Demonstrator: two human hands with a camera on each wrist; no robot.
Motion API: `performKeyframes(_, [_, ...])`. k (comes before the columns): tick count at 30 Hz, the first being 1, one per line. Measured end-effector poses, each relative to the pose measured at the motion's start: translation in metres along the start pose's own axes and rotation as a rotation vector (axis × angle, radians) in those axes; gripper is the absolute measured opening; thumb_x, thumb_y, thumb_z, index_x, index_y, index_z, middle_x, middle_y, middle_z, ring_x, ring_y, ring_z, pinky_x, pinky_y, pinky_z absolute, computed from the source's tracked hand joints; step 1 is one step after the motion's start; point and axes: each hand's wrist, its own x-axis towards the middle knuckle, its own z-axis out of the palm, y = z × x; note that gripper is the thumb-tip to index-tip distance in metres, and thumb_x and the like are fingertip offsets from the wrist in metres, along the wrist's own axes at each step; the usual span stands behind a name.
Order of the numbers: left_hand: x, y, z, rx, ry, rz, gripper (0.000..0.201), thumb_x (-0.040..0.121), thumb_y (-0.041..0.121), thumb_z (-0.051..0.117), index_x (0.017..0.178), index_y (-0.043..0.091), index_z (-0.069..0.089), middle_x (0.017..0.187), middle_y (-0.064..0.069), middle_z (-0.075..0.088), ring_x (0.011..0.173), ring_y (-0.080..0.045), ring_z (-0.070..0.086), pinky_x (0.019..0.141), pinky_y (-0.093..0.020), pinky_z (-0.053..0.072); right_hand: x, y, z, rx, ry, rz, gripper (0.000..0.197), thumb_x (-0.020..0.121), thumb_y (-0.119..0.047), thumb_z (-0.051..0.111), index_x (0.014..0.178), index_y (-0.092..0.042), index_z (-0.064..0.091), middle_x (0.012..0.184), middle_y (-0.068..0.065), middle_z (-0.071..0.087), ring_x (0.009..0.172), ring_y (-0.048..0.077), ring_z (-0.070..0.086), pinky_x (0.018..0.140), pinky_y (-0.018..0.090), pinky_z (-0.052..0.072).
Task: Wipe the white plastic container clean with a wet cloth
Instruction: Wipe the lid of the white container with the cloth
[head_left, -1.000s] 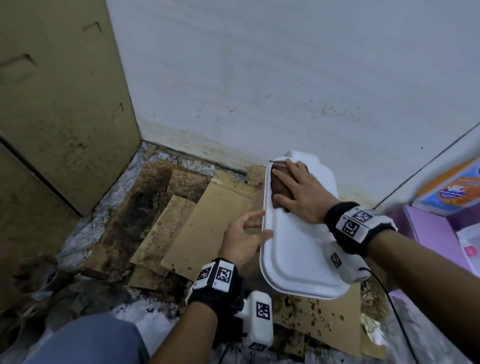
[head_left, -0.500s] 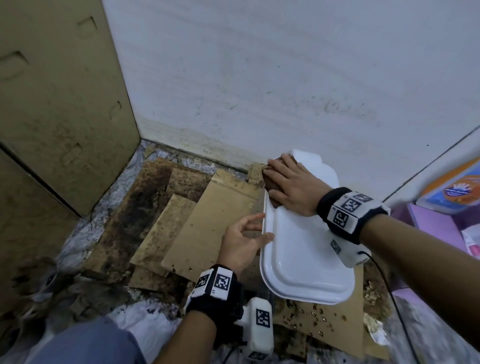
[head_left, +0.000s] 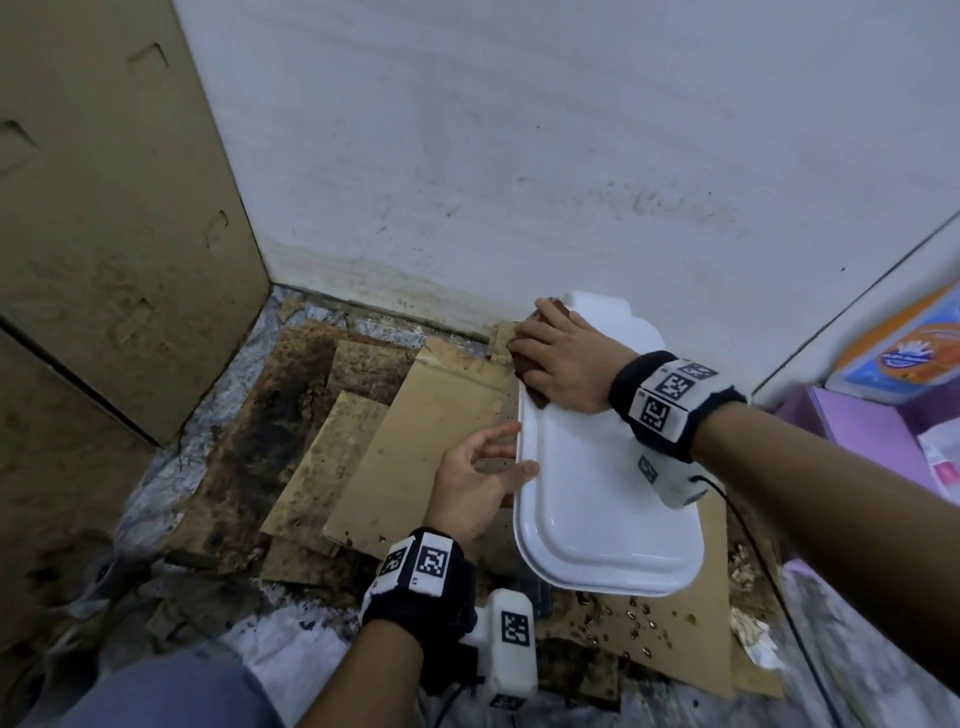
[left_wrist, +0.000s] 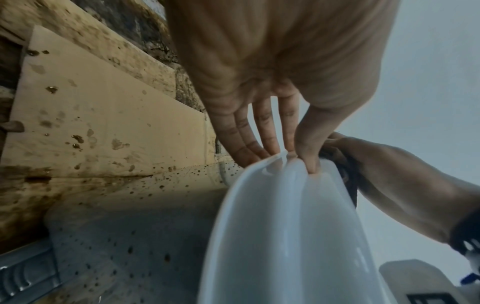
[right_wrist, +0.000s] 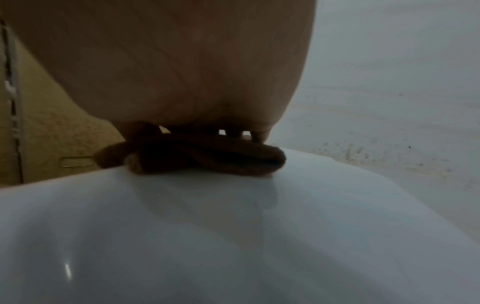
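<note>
The white container (head_left: 597, 499) lies bottom-up on stained cardboard (head_left: 426, 441) on the floor, its far end close to the white wall (head_left: 519, 156). Its smooth upturned surface shines in the right wrist view, with a small glint near the lower left.

A folded brown cloth (right_wrist: 207, 158) sits on the container's far left corner, partly over the edge. The right hand (head_left: 561, 364) lies flat on top of it, fingers straight and together, pressing it against the plastic (only slivers of cloth show around the hand from the head view).

The left hand (head_left: 478, 488) steadies the container at the middle of its left rim. The left wrist view shows the thumb (left_wrist: 309, 144) on the upper surface and the fingers (left_wrist: 249, 135) reaching under the rim, so the hand pinches the edge rather than wrapping round it.

More cardboard sheets, dark with stains, overlap to the left, and a tall cardboard panel (head_left: 104, 208) stands upright along the left side. At the far right edge sit a purple box (head_left: 857, 431) and an orange and blue pack (head_left: 904, 353) just above it.
</note>
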Motion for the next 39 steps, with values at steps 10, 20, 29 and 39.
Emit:
performKeyframes(10, [-0.002, 0.005, 0.003, -0.021, -0.008, -0.003, 0.04, 0.078, 0.002, 0.081, 0.107, 0.028, 0.07, 0.097, -0.002, 0.07, 0.099, -0.029, 0.07, 0.083, -0.043, 0.06, 0.003, 0.011, 0.005, 0.22, 0.038, 0.086, 0.067, 0.087, -0.048, 0.042, 0.147, -0.018, 0.032, 0.159, 0.005, 0.016, 0.144, 0.03, 0.005, 0.117, 0.046, 0.013])
performKeyframes(20, [-0.005, 0.007, 0.003, 0.002, -0.015, -0.009, 0.041, 0.08, 0.003, 0.079, 0.113, 0.023, 0.068, 0.092, 0.0, 0.067, 0.095, -0.022, 0.067, 0.09, -0.046, 0.058, -0.019, 0.005, 0.018, 0.12, 0.149, -0.054, 0.081, 0.077, -0.059, 0.024, 0.139, -0.011, 0.043, 0.144, 0.005, 0.038, 0.135, 0.028, 0.024, 0.114, 0.044, 0.024])
performKeyframes(29, [-0.008, 0.006, -0.001, 0.026, 0.0, -0.01, 0.042, 0.077, 0.003, 0.082, 0.111, 0.026, 0.069, 0.093, -0.002, 0.07, 0.101, -0.026, 0.069, 0.094, -0.054, 0.055, -0.016, -0.006, 0.006, -0.046, 0.056, -0.068, 0.081, 0.075, -0.056, 0.013, 0.136, -0.013, 0.047, 0.141, 0.008, 0.043, 0.137, 0.032, 0.024, 0.113, 0.05, 0.024])
performKeyframes(39, [-0.011, 0.004, -0.004, 0.044, -0.05, -0.003, 0.041, 0.078, 0.011, 0.082, 0.109, 0.034, 0.068, 0.095, -0.008, 0.068, 0.105, -0.028, 0.068, 0.09, -0.05, 0.058, 0.002, 0.011, 0.006, -0.05, 0.065, -0.005, 0.073, 0.085, -0.056, 0.016, 0.145, -0.02, 0.034, 0.154, 0.001, 0.028, 0.146, 0.03, 0.008, 0.117, 0.045, 0.016])
